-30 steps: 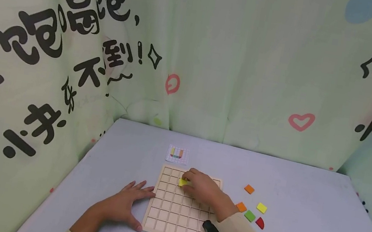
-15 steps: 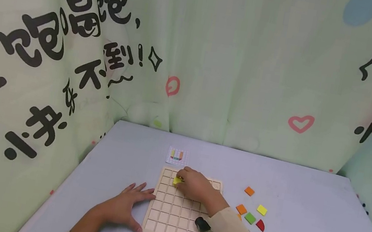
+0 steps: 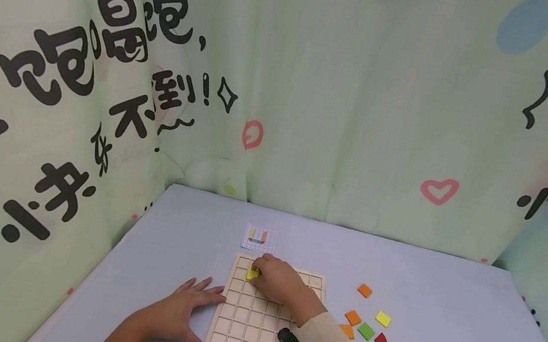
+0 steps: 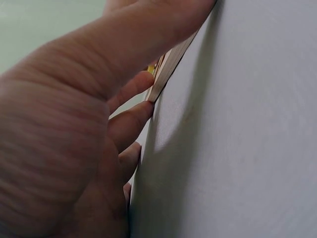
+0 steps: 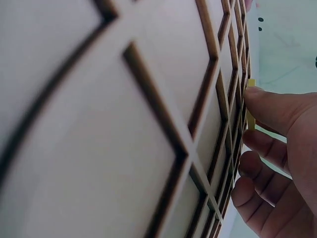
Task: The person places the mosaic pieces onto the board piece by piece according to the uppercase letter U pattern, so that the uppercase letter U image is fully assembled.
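Observation:
A pale wooden grid board (image 3: 237, 330) lies on the table in the head view. Over its upper left squares, my right hand (image 3: 279, 281) pinches a small yellow tile (image 3: 252, 274) between thumb and fingers. In the right wrist view the tile (image 5: 251, 116) stands on edge close to the board's surface, thumb on one side. My left hand (image 3: 175, 316) lies spread along the board's left edge, with thumb near the lower left corner. The left wrist view shows its fingertips (image 4: 144, 110) touching the board's side (image 4: 171, 67).
Right of the board lie loose tiles: orange (image 3: 365, 291), yellow (image 3: 383, 318), green (image 3: 366, 331), a red quarter-round (image 3: 381, 341) and several others. A printed pattern card (image 3: 258, 239) sits behind the board. Curtains (image 3: 350, 99) surround the table (image 3: 455, 319).
My right hand has moved left across the board's upper rows with the yellow tile. The left hand stays at the board's edge. The head view has tilted up slightly.

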`<state>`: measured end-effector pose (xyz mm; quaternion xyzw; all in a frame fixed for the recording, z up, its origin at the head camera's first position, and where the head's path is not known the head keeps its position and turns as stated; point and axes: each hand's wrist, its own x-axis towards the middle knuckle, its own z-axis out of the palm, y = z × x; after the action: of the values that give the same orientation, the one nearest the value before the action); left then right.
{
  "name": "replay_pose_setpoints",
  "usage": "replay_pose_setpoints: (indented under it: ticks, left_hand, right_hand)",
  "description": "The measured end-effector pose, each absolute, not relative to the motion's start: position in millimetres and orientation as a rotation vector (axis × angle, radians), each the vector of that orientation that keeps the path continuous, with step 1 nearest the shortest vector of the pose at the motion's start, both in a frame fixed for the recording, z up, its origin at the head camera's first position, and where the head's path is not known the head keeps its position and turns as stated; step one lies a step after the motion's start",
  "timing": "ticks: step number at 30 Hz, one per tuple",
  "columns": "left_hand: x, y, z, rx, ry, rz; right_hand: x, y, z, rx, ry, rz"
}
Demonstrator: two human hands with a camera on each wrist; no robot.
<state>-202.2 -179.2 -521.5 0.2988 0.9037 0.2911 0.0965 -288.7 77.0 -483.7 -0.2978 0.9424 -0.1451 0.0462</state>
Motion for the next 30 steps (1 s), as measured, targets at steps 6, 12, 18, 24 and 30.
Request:
replay_pose_setpoints:
  ticks: [6, 12, 18, 24, 30]
  left_hand:
    - [-204.7, -176.0, -521.0, 0.883, 2.689, 0.855]
    - [-205.7, -173.2, -520.3, 0.868, 2.706, 0.818]
    - [-205.0, -170.8, -519.2, 0.843, 2.722, 0.782]
    - [-205.1, -169.0, -517.5, 0.818, 2.718, 0.784]
    - [-203.5, -171.6, -517.8, 0.823, 2.715, 0.781]
  right_hand:
    - [-291.2, 80.1, -483.1, -0.905, 2.875, -0.436]
    - [-291.6, 80.7, -482.8, -0.903, 2.871, -0.422]
    - [-290.6, 81.1, -482.9, -0.89, 2.867, -0.431]
    - [-291.0, 80.9, -484.5, -0.88, 2.864, -0.439]
    - [-291.5, 80.3, -487.9, -0.885, 2.851, -0.456]
